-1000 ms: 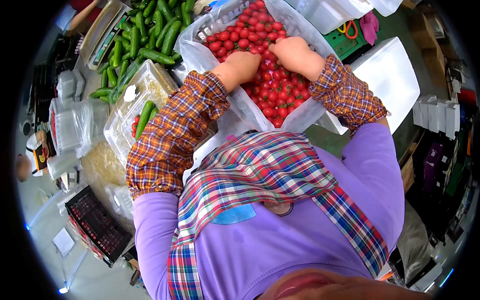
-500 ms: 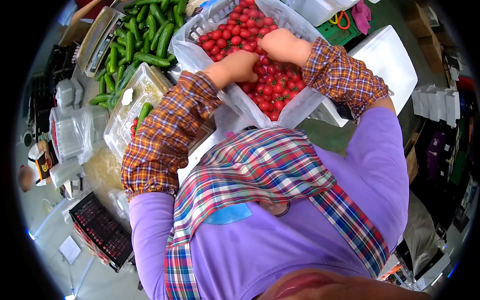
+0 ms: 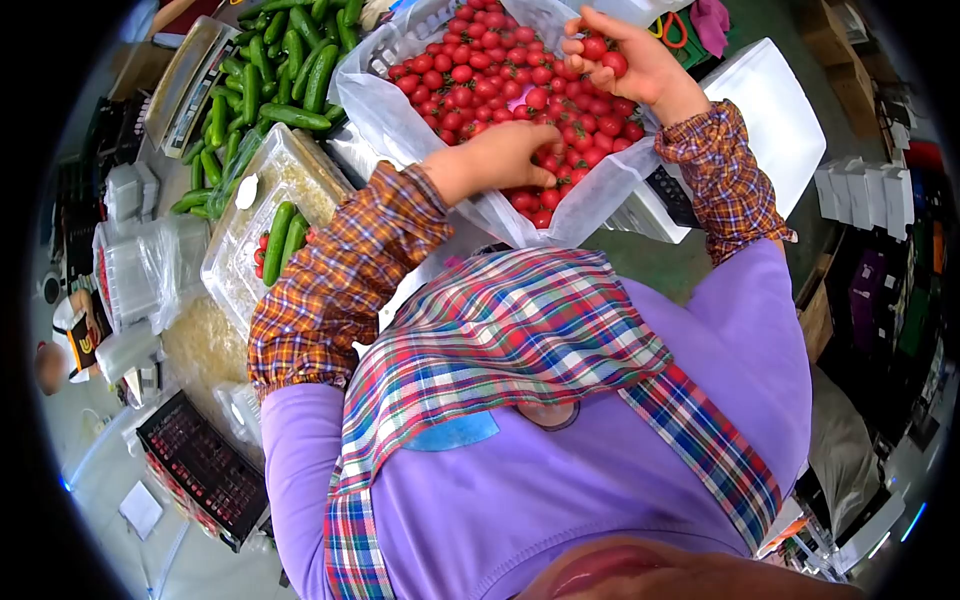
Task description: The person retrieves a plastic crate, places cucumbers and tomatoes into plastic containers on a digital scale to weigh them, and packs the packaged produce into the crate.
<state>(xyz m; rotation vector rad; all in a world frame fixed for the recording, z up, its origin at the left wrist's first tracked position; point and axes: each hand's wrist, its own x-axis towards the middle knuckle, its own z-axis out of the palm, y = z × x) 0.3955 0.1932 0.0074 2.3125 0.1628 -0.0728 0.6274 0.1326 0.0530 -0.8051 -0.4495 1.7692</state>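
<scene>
Here's the plaid apron [image 3: 500,330] at centre; just above it the left hand [image 3: 500,158], thumb and fingers parted, reaches over the loose red tomatoes [image 3: 480,88] filling a plastic-lined crate [image 3: 375,115]. Toward upper right, the right hand [image 3: 640,68] has its fingers curled round a couple of tomatoes [image 3: 615,64]. Green cucumbers [image 3: 318,78] heap at upper left.

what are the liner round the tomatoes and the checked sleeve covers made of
Liner: probably thin plastic film, softly glossy; it is translucent and creases into folds. Sleeve covers: apparently woven fabric, fairly matte, gathered and wrinkled at the cuffs; whether cotton or synthetic, I can't tell.
</scene>
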